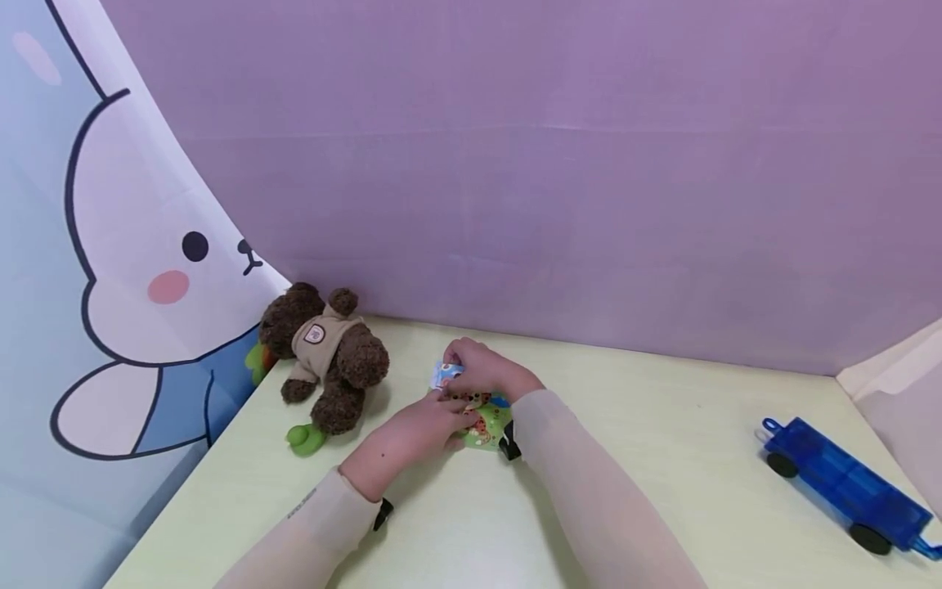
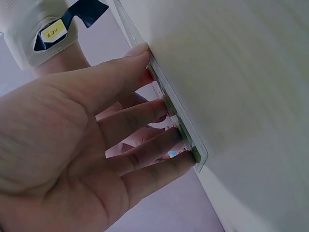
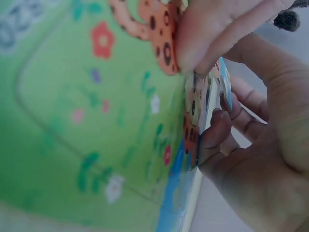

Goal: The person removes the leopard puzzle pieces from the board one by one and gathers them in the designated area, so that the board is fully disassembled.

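A green puzzle board (image 1: 498, 421) printed with spotted leopards and flowers lies flat on the table. My left hand (image 1: 414, 435) rests on its left part with fingers spread and fairly straight; in the left wrist view, the fingertips of that hand (image 2: 72, 135) touch the board's thin clear edge (image 2: 181, 116). Across the board's far side reaches my right hand (image 1: 486, 370), its fingers curled. It pinches a small blue-patterned piece (image 1: 446, 374), whose thin blue edge (image 3: 226, 83) shows between the fingers in the right wrist view. The fingers hide much of the board's far part.
A brown teddy bear (image 1: 324, 352) lies at the table's back left, with a green toy duck (image 1: 305, 439) in front. A blue toy trailer (image 1: 839, 478) stands on the right. A purple cloth (image 1: 552, 188) hangs behind the table (image 1: 662, 458).
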`<action>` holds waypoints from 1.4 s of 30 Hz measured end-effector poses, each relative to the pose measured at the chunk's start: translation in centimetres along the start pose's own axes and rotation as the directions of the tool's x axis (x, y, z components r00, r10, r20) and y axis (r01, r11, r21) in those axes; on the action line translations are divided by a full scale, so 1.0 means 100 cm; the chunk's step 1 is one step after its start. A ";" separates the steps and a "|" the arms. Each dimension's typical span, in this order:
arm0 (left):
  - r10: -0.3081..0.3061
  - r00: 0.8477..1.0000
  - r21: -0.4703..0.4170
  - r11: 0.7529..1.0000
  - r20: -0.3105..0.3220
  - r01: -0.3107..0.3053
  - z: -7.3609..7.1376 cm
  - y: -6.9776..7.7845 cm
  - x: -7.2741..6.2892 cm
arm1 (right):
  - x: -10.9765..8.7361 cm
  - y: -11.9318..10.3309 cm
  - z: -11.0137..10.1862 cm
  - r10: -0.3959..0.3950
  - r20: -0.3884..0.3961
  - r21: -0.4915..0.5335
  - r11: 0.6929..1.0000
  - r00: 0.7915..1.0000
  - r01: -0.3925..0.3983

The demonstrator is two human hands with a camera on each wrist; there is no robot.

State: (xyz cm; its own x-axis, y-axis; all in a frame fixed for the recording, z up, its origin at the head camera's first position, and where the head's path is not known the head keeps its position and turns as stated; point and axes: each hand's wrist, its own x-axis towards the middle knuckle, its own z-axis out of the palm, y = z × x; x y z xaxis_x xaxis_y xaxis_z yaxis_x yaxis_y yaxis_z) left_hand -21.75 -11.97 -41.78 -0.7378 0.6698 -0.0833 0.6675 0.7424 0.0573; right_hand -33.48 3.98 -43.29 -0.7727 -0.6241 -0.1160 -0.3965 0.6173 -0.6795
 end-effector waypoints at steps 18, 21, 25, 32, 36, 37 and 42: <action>-0.029 0.999 -0.044 0.999 0.025 0.030 0.002 0.000 -0.001 | -0.006 0.005 0.008 0.029 -0.129 0.045 0.999 0.991 -0.023; -0.025 1.000 -0.048 0.998 0.019 0.026 0.003 0.001 -0.001 | -0.008 0.006 0.008 0.037 -0.151 0.066 0.997 0.988 -0.027; -0.022 1.000 -0.040 0.999 0.002 0.022 0.002 0.001 -0.002 | -0.011 0.005 0.008 0.036 -0.173 0.116 0.993 0.984 -0.016; -0.024 1.000 -0.044 0.999 0.013 0.024 -0.001 0.004 -0.003 | -0.016 0.005 0.008 0.037 -0.189 0.155 0.988 0.981 -0.007; -0.021 1.000 -0.037 0.999 0.017 0.022 -0.004 0.005 -0.004 | -0.017 0.004 0.009 0.041 -0.192 0.183 0.983 0.980 -0.005; -0.019 1.000 -0.033 0.999 0.017 0.019 -0.004 0.005 -0.004 | -0.017 0.004 0.009 0.041 -0.192 0.192 0.981 0.980 -0.004; -0.005 1.000 -0.005 1.000 0.013 0.005 -0.008 0.007 -0.005 | -0.018 0.007 0.009 0.067 -0.209 0.260 0.966 0.976 -0.010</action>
State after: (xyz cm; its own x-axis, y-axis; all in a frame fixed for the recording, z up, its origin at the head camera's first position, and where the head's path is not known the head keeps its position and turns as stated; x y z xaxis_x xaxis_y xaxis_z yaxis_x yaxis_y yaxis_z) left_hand -21.02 -11.74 -40.88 -0.7398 0.6658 -0.0964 0.6632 0.7459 0.0618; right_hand -31.94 5.08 -44.22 -0.8837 -0.4679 -0.0073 -0.2462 0.4781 -0.8431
